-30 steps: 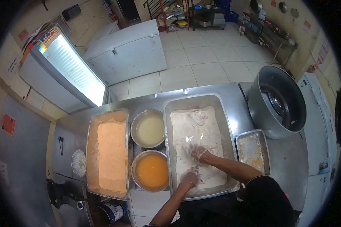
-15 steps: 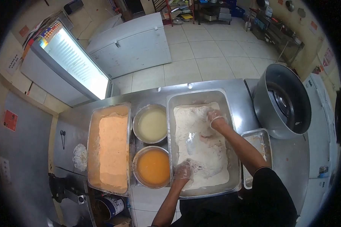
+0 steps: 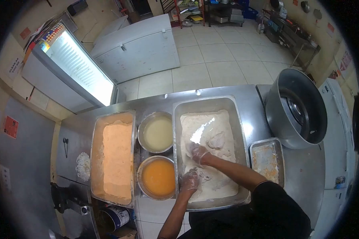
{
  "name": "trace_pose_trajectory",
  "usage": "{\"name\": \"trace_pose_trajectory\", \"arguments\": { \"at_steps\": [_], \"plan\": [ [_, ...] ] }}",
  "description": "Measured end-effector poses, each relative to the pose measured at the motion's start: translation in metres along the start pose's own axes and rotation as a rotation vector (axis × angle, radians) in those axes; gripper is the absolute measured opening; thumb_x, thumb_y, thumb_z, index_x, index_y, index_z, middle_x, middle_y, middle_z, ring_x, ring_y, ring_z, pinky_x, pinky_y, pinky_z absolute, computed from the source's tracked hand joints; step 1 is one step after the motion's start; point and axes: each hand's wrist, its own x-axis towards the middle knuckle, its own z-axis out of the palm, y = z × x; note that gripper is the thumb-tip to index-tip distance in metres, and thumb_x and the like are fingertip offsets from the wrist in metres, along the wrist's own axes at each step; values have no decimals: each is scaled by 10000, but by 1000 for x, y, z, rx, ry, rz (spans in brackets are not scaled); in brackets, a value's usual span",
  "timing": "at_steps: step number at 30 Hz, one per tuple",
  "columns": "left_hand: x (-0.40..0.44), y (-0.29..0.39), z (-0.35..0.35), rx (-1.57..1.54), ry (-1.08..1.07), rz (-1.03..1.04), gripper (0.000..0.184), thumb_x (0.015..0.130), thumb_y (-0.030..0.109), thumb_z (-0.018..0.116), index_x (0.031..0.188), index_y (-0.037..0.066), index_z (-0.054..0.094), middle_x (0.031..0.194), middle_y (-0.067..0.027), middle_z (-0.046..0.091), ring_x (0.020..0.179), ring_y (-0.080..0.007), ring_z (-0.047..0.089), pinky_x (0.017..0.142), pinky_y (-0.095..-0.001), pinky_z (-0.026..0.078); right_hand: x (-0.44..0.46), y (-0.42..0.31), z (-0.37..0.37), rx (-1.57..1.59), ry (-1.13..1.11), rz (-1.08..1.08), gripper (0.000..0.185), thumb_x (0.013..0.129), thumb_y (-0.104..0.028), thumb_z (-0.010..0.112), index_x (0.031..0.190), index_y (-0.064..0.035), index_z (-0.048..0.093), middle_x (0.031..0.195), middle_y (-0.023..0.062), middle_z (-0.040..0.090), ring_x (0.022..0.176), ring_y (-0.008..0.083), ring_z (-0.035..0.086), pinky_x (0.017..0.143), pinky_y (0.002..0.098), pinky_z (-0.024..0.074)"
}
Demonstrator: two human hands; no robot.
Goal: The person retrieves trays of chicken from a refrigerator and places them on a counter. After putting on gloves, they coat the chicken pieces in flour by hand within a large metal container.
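A deep metal tray (image 3: 244,159) holds white flour (image 3: 219,191), with floured pieces lying in it. One pale, coated piece (image 3: 216,141) rests near the middle of the flour. My left hand (image 3: 190,180), in a clear glove, is low at the tray's left side, against a floured piece; its fingertips are partly hidden. Just above it, my gloved right hand (image 3: 197,153) reaches into the flour, fingers pointing left and down. What it touches is too blurred to make out.
Left of the tray are a bowl of pale liquid (image 3: 157,132), a bowl of orange liquid (image 3: 158,177) and a tray of orange powder (image 3: 117,159). A small crusted tray (image 3: 266,159) and a big pot (image 3: 295,107) stand right. A floury heap (image 3: 83,166) lies far left.
My right hand has come from the tray's upper right down to the left, close to my left hand. My left hand has shifted slightly left. The flour's surface looks different, with a coated piece showing mid-tray.
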Motion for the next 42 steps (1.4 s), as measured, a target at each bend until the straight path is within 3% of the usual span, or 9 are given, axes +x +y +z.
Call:
{"name": "trace_pose_trajectory", "arguments": {
  "at_steps": [3,4,7,9,11,14,27,37,42],
  "plan": [
    [-1,-15,26,55,3,103,252,832,127,485,1007,5,619,921,-208,641,839,-374,644,768,-458,513,-1,44,7,102,227,-569,385,847,-291,551,1129,-37,614,1148,167,606,1094,278,562,861,395,499],
    [1,-19,36,71,-9,107,268,855,161,493,1041,7,607,957,-200,634,859,-353,635,781,-440,506,9,56,4,489,-214,-231,405,862,-386,570,1142,-99,626,1119,149,627,1067,248,578,873,389,481],
    [2,-28,56,48,9,118,304,893,234,495,1068,10,602,998,-194,634,899,-332,626,805,-421,498,32,111,26,189,82,-361,394,886,-404,569,1104,-84,645,1087,157,638,1054,227,593,848,353,478],
    [-2,-21,41,17,36,120,327,908,273,488,1062,11,609,1003,-196,640,919,-331,627,817,-421,497,49,128,7,844,-51,-24,386,889,-348,578,1166,-80,611,1113,154,633,1022,229,603,852,347,462],
    [-4,-1,12,-71,31,-6,342,922,287,471,1052,6,615,1037,-201,639,965,-329,626,847,-424,494,69,138,-11,33,-209,186,360,825,-215,582,1116,-7,625,1183,212,601,1092,320,580,947,401,452],
    [-1,-3,17,-69,40,-19,330,829,128,481,1102,-3,613,1015,-220,648,924,-352,645,834,-423,510,62,81,-115,0,210,254,376,790,-206,601,1082,28,634,1124,235,623,1076,326,598,933,419,459],
    [2,-11,20,40,-193,-64,282,836,138,494,1039,9,641,1044,-236,634,973,-375,625,833,-446,495,19,1,31,-71,-239,-283,277,766,-196,580,880,32,688,942,235,652,906,361,628,821,419,494],
    [-64,15,25,-136,-558,131,263,832,220,535,896,9,677,963,-241,649,897,-373,629,804,-459,487,-53,-34,122,745,-481,-574,276,817,-270,594,821,-8,684,848,201,641,712,298,554,721,432,450],
    [-67,34,-4,-300,-305,149,286,850,220,529,1027,26,643,997,-228,638,909,-362,616,826,-444,478,-54,-22,138,896,-569,-151,268,871,-224,556,1008,-39,693,984,162,679,802,248,597,788,384,469]
  ]
}}
